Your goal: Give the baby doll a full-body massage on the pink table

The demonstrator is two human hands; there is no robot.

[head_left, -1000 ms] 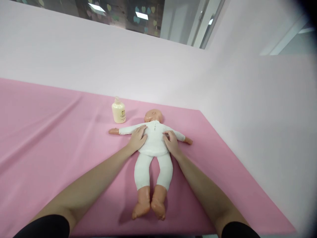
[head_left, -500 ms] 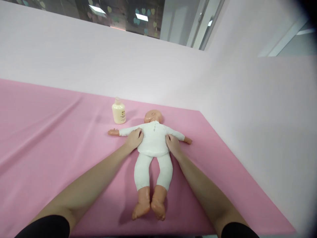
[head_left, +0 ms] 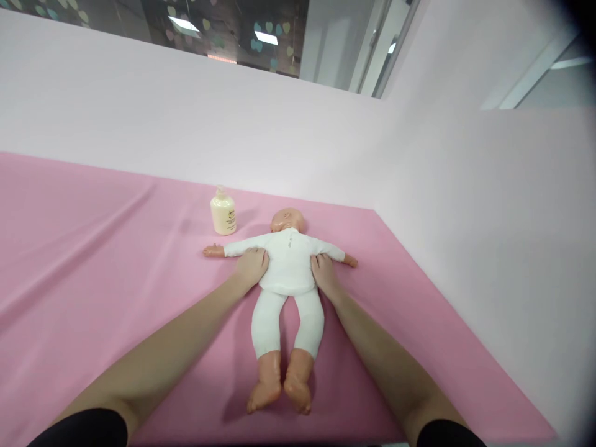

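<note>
Pink covering (head_left: 116, 279) is topped by a white-clad doll (head_left: 289, 270), its head (head_left: 287, 220) at twelve o'clock, its feet (head_left: 265, 394) at six. Its sides are touched by the curled left hand (head_left: 252, 267) at nine and right hand (head_left: 325, 272) at three; whether it is gripped cannot be told. At ten, a pump bottle (head_left: 223, 214) is set.

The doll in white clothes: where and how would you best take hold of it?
Probably by the doll's torso, from both sides at once, just below the arms: it lies flat with these spread wide, leaving its flanks reachable. The left hand and right hand rest there.
</note>
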